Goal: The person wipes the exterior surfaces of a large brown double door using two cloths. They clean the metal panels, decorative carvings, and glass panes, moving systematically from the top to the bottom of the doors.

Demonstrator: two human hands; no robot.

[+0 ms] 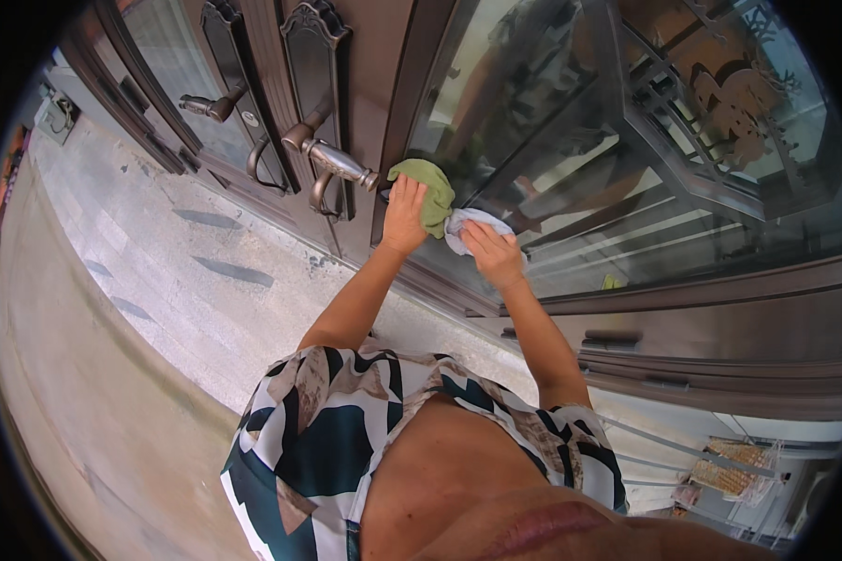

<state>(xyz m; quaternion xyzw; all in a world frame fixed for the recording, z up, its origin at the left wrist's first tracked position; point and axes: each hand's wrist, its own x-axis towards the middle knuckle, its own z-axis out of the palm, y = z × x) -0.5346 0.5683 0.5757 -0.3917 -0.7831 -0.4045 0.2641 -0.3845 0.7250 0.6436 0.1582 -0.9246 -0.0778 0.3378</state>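
Observation:
My left hand [405, 216] presses a green cloth [431, 191] against the glass near its left frame edge. Just to the right, my right hand [491, 249] holds a pale grey-white cloth [473, 219] flat on the same glass pane [526, 140]. The two cloths are close together, their edges meeting or nearly so. Part of each cloth is hidden under my fingers. Left of my left hand, a bronze-coloured lever handle [340, 163] sticks out from its ornate backplate [317, 63] on the brown door.
A second lever handle [214, 105] with a keyhole plate stands further left. Decorative metal lattice [733, 112] lies behind the glass at upper right. Stone paving [203, 280] runs below the door. A rack [673, 463] with a woven basket [733, 463] stands at lower right.

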